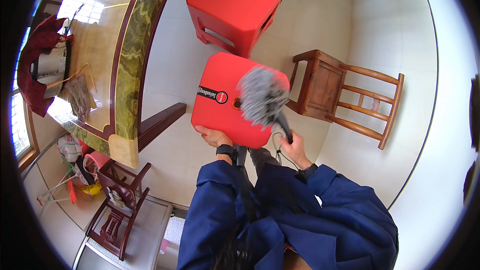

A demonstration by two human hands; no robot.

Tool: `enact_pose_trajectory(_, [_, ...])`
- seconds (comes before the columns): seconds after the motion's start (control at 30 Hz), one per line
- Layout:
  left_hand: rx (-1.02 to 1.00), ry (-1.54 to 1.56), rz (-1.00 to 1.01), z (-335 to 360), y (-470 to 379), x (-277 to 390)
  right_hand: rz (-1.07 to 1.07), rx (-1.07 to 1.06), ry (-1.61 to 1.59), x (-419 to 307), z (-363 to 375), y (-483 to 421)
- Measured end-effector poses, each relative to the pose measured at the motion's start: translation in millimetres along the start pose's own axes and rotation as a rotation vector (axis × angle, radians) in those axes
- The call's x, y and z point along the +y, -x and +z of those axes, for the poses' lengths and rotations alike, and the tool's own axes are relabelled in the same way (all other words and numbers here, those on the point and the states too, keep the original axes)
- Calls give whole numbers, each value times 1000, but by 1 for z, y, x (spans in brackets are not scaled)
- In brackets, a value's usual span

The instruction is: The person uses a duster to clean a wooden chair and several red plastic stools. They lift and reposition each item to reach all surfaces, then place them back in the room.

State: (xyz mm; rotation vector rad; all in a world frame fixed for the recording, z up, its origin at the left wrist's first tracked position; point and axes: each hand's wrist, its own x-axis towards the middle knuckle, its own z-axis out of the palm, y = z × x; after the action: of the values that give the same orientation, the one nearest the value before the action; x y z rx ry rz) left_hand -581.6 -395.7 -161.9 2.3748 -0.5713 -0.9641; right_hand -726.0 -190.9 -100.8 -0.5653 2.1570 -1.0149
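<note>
A red plastic stool (219, 69) is in front of me, its square seat with cut corners facing up. It has a small hole in the middle and a dark label strip. My left hand (215, 137) grips its near left edge, the thumb on top. In my right hand (295, 148) is the black handle of a fluffy grey duster (262, 95). The duster's head, blurred, lies over the right part of the seat and hides part of the hole. A thin cord loops by the handle.
Beyond stands a second red stool (225, 2). To the right is a small wooden chair (326, 86). A marble-patterned table (131, 56) on the left bears a metal pot (52, 63) and cloths. A dark wooden chair (118, 210) and a pink bucket (98, 158) are at lower left.
</note>
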Motion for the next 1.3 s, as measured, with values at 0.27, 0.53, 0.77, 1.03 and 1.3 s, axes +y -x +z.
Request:
enact_pose_trajectory(0.27, [-379,-51,85,-32,-51,-11,461,340,-744,16,42,-70])
enact_pose_trajectory(0.53, [-1039,-280,379,7,-99,111,725,195,-929,23,46,-92])
enact_pose_trajectory(0.77, [-1054,-427,275,37,-96,131,710,194,-997,31,46,-94])
enact_pose_trajectory(1.03, [-959,-603,598,41,-103,127,596,320,-882,18,46,-94])
enact_pose_trajectory(1.3, [-1054,-454,143,46,-106,131,730,333,-847,13,53,-100])
